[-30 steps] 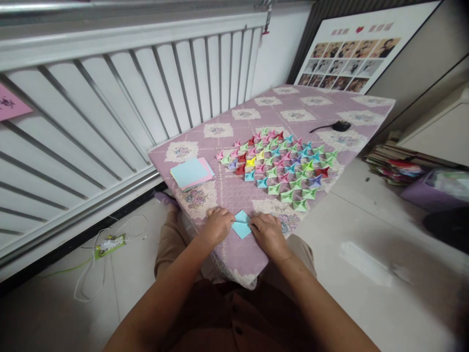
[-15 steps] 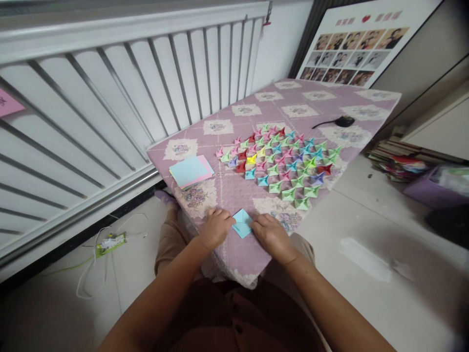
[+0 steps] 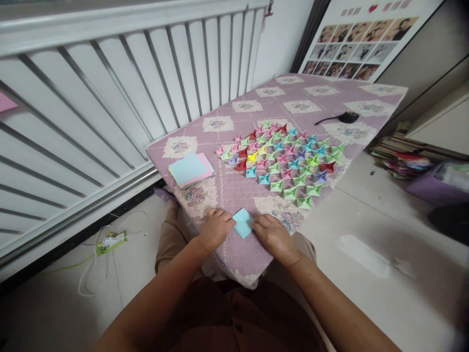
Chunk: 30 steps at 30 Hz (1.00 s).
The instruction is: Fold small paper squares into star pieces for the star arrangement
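A light-blue square of origami paper (image 3: 243, 223) with folded-in corners lies on the tablecloth near the table's front corner, turned like a diamond. My left hand (image 3: 217, 226) grips its left corner with curled fingers. On the opposite side, the fingers of my right hand (image 3: 273, 234) are closed on the right corner. Beyond my hands stand rows of small folded paper shapes (image 3: 276, 186) in green, blue, pink, red, yellow and purple. A stack of coloured paper sheets (image 3: 188, 168), light blue on top, rests to the left.
The table has a purple floral tablecloth (image 3: 198, 134). A black corded object (image 3: 348, 117) lies toward its far right. A white radiator (image 3: 132, 83) borders the left side. On the floor are a power strip (image 3: 112, 242) with cables and a pile of papers (image 3: 394, 159). A photo board (image 3: 361, 39) leans behind.
The camera view has shifted slightly. Both hands stay at the side corners of the blue paper, whose folded flaps look a little flatter.
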Each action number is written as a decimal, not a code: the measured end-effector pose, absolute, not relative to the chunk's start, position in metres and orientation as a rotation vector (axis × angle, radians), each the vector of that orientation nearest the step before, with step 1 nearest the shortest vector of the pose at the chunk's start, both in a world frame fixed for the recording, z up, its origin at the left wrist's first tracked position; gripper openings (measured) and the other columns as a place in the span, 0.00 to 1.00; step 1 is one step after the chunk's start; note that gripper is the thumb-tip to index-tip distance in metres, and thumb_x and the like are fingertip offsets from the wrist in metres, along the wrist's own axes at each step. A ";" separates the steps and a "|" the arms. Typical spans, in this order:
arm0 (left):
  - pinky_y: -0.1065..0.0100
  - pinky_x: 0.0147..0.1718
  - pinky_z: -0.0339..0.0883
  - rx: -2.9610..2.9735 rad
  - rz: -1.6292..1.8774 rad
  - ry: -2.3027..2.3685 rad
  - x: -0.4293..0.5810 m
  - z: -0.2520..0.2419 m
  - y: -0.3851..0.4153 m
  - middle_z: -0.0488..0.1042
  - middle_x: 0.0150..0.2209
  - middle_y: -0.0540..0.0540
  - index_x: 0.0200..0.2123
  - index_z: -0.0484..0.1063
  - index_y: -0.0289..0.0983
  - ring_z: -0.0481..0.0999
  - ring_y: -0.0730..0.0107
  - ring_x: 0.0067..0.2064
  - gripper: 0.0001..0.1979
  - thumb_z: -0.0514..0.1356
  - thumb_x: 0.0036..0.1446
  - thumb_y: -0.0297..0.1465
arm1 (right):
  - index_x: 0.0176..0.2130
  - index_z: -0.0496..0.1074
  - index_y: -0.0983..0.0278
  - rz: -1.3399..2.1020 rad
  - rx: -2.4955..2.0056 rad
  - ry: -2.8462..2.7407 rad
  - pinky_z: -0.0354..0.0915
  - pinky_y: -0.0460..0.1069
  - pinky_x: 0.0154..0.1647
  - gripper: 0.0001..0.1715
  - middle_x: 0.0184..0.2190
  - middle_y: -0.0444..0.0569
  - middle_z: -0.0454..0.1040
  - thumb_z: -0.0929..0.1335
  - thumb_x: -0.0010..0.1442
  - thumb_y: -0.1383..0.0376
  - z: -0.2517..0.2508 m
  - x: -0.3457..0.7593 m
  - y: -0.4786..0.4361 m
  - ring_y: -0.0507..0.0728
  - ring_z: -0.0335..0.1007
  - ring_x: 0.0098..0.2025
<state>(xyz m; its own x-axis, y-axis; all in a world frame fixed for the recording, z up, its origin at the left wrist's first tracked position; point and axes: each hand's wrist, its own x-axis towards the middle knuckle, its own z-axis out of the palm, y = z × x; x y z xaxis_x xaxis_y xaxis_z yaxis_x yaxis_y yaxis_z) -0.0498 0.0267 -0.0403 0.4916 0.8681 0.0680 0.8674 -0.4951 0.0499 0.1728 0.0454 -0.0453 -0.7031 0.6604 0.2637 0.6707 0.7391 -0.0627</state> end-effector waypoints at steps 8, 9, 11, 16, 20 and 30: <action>0.58 0.44 0.52 2.729 0.138 1.535 -0.051 -0.042 0.029 0.71 0.39 0.48 0.38 0.72 0.42 0.65 0.63 0.42 0.10 0.51 0.64 0.30 | 0.42 0.73 0.59 -0.012 -1.047 -2.725 0.59 0.52 0.44 0.14 0.34 0.50 0.70 0.59 0.65 0.66 -0.040 0.175 0.045 0.58 0.61 0.40; 0.58 0.44 0.52 2.733 0.132 1.530 -0.051 -0.042 0.029 0.71 0.39 0.47 0.38 0.72 0.42 0.65 0.63 0.42 0.10 0.51 0.64 0.30 | 0.42 0.73 0.59 -0.016 -1.049 -2.731 0.59 0.52 0.44 0.14 0.34 0.50 0.70 0.59 0.65 0.66 -0.039 0.175 0.045 0.58 0.61 0.40; 0.58 0.44 0.52 2.740 0.121 1.521 -0.052 -0.043 0.030 0.71 0.39 0.47 0.38 0.72 0.42 0.65 0.63 0.42 0.10 0.51 0.64 0.31 | 0.42 0.73 0.60 -0.028 -1.050 -2.740 0.59 0.52 0.44 0.13 0.34 0.49 0.71 0.60 0.65 0.66 -0.039 0.175 0.044 0.58 0.61 0.40; 0.59 0.44 0.52 2.768 0.089 1.493 -0.054 -0.042 0.029 0.71 0.40 0.47 0.40 0.72 0.42 0.65 0.64 0.42 0.10 0.51 0.65 0.32 | 0.44 0.73 0.62 -0.063 -1.042 -2.726 0.60 0.52 0.44 0.12 0.35 0.49 0.72 0.62 0.64 0.67 -0.041 0.176 0.044 0.58 0.63 0.41; 0.60 0.43 0.52 2.797 0.059 1.475 -0.055 -0.036 0.027 0.71 0.40 0.47 0.45 0.71 0.44 0.65 0.64 0.41 0.11 0.49 0.65 0.31 | 0.47 0.72 0.62 -0.039 -1.031 -2.702 0.61 0.52 0.46 0.15 0.38 0.50 0.73 0.60 0.64 0.68 -0.041 0.178 0.042 0.58 0.63 0.44; 0.61 0.42 0.51 2.877 -0.032 1.371 -0.053 -0.027 0.029 0.68 0.39 0.47 0.52 0.66 0.48 0.65 0.65 0.40 0.14 0.48 0.66 0.33 | 0.48 0.72 0.61 0.086 -1.171 -2.607 0.61 0.54 0.49 0.17 0.45 0.51 0.73 0.60 0.64 0.67 -0.039 0.187 0.033 0.59 0.64 0.49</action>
<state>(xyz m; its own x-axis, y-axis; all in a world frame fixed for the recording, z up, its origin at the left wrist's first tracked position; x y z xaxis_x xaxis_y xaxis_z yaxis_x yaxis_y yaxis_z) -0.0526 0.0290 -0.0270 0.6300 0.7766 0.0011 0.7757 -0.6292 -0.0493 0.1868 0.0332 -0.0394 -0.6316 0.7405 0.2295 0.7237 0.6693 -0.1680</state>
